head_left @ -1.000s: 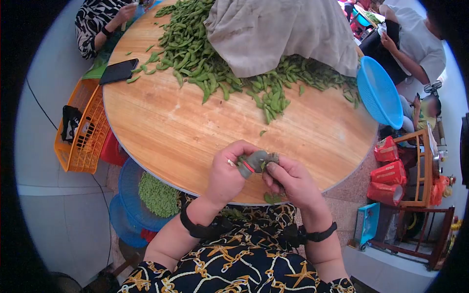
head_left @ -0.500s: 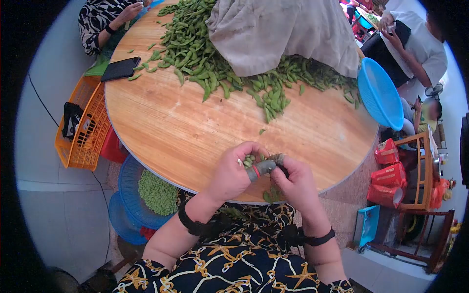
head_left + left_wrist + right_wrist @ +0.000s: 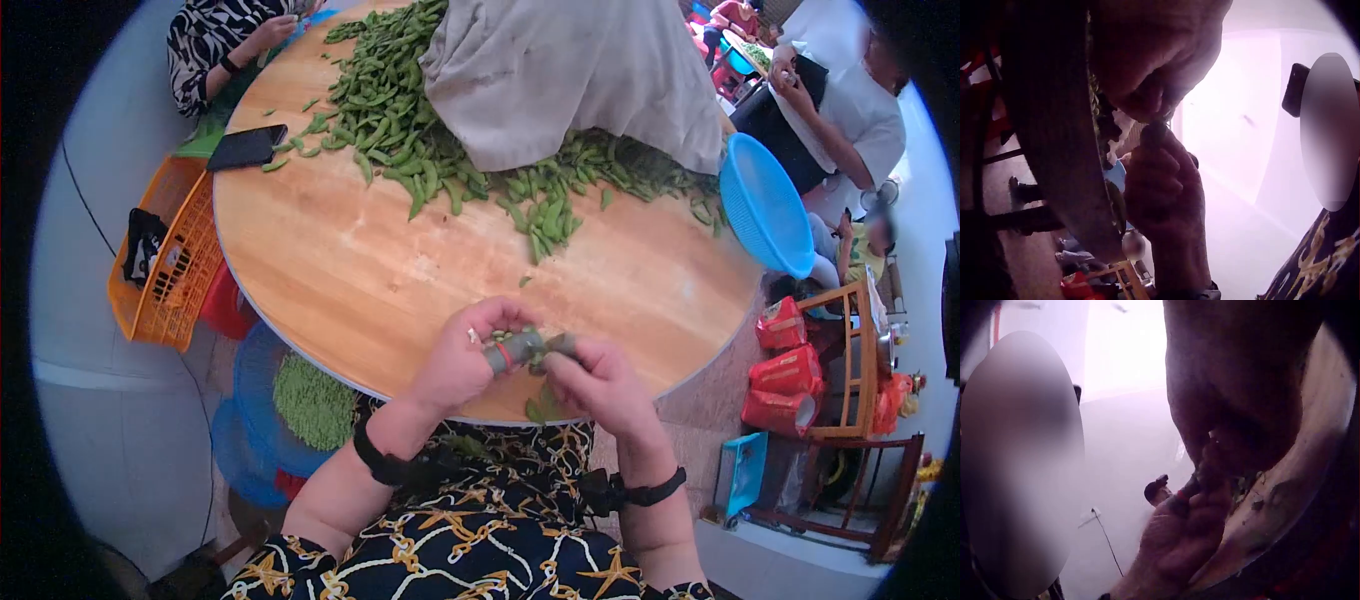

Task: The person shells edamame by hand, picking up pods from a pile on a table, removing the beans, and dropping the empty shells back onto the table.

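Observation:
Both hands meet over the near edge of the round wooden table point(image 3: 400, 310). My left hand point(image 3: 455, 355) curls around a few shelled green soybeans point(image 3: 500, 335); its thumb wears a grey cover point(image 3: 517, 349) with a red band. My right hand point(image 3: 602, 385) pinches a green soybean pod point(image 3: 538, 362) against that thumb, and a dark cover sits on its index fingertip. The pod is mostly hidden by fingers. Below the right fingers, more green pods point(image 3: 543, 405) show at the table edge. In both wrist views the hands are dark, fingertips close together.
A heap of soybean pods point(image 3: 400, 130) lies across the table, partly under a grey cloth point(image 3: 580, 80). A phone point(image 3: 247, 147) rests at the left edge and a blue basket point(image 3: 765, 205) at the right. Lower left, a blue basin point(image 3: 255, 360) holds shelled beans. Other people sit nearby.
The hands stay together over the table edge while the covered left thumb and the right fingers shift against each other. Shelled beans came into sight in the left hand. The head view shifted slightly.

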`<state>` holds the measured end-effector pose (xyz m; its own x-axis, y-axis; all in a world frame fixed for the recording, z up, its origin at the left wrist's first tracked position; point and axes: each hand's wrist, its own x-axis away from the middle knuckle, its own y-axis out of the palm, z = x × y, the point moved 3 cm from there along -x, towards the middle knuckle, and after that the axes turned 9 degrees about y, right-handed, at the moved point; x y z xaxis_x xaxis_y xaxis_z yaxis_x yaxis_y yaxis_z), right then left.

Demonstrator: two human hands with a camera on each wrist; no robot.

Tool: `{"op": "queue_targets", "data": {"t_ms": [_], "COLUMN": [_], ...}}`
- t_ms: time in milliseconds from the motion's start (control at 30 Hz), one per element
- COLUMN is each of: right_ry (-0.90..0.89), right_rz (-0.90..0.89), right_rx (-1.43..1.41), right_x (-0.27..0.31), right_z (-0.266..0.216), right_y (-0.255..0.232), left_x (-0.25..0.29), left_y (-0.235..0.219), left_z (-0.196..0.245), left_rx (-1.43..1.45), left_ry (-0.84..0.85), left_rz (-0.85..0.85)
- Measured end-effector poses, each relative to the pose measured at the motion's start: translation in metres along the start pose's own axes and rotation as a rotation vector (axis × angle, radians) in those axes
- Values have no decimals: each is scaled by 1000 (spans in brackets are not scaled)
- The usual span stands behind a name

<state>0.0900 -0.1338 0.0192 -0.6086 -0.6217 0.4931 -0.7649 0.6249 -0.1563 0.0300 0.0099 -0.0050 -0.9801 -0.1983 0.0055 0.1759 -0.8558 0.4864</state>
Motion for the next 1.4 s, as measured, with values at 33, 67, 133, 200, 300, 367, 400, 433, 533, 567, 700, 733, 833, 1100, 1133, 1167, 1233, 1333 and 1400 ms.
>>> {"op": "queue_targets", "data": {"t_ms": [33, 67, 133, 200, 300, 367, 400, 433, 533, 567, 700, 733, 833, 1100, 1133, 1167, 1233, 1333, 1400], "right_ry": [-121, -130, -165, -300, -527, -478, -420, -391, -324, -318, -274, -293, -351, -260, -406, -545, -266, 71, 176], "right_rz": [-83, -73, 190, 494, 648, 576, 491, 448, 390, 392, 402, 468, 372, 509, 388, 258, 26, -251, -226], "right_rx": [215, 220, 437, 604, 1022, 1039, 1053, 1044, 874, 875, 738, 695, 858, 1081, 807, 532, 226, -190, -283], "right_x": [-2, -8, -26, -64, -106, -102, -96, -87, -61, -56, -54, -56, -63, -58, -59, -57, -42, -32, -29], "right_z": [-8, -15, -36, -46, -54, -50, -48, -49, -42, -39, -36, -39, -46, -37, -31, -29, -35, -24, -16], "right_y": [-3, -9, -27, -57, -80, -74, -66, -60, -55, -57, -64, -64, -53, -34, -32, -30, -24, -5, -1], "left_x": [-1, -2, -2, -2, -2, 0, 0, 0, 0, -1, 0, 0, -1, 0, 0, 0, 1, 1, -3], "left_y": [-1, -4, -5, -4, -9, -9, -9, -9, -9, -10, 6, 6, 6, 2, 3, 0, 1, -1, -5], "left_z": [-2, -4, -3, -3, -8, -6, -6, -5, -6, -6, 2, 1, 0, 0, 0, -1, 2, 2, -2], "left_rx": [-1, 13, 23, 25, 38, -9, -53, -46, -110, -93, -384, -382, -525, -450, -449, -192, 240, 94, 97], "left_ry": [11, 15, 24, -4, 14, 21, 19, 19, -18, -4, 78, 77, 42, 207, 217, 138, 32, 42, 75], "left_rz": [-11, 47, 93, 124, 117, 111, 116, 119, 60, 54, -78, -83, -195, -90, -107, -3, 127, 49, 7]}}
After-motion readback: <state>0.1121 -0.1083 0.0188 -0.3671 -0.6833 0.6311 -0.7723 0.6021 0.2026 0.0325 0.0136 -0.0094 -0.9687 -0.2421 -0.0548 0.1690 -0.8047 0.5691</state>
